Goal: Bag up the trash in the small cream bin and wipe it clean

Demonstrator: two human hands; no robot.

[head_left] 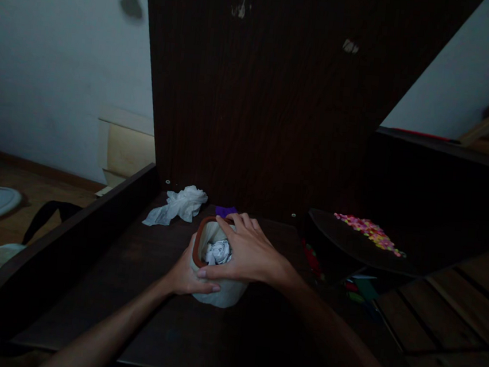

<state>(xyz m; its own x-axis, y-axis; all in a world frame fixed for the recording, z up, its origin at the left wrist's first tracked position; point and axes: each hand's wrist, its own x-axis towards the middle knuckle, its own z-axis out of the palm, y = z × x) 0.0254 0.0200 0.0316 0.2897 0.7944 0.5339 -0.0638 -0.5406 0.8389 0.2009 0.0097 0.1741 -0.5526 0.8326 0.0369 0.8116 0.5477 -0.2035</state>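
From where I'm standing, the pale container [222,292] is on the dark wooden surface [130,288], and everything else can be placed by it. Inside it sits a crumpled, printed-looking piece of paper [217,252], so that much is in. The left hand [184,270] is wrapped round its left side, thumb laid across the near wall, gripping it. The right hand [250,256] is spread wide over the opening, thumb at the near edge and fingers at the far one, holding the container from above. Neither hand has let go, so I'd judge the handling to be partway through rather than finished. The brown rim [197,248] is partly hidden under those fingers, and I can't tell whether the base stands flat. Beyond the container and to its left, a rumpled white tissue [182,203] lies outside it; just behind it is a scrap of purple [225,211]. Well off to its right, a heap of small bright pieces [369,233] sits apart, untouched by either hand. How much remains, I honestly can't say.
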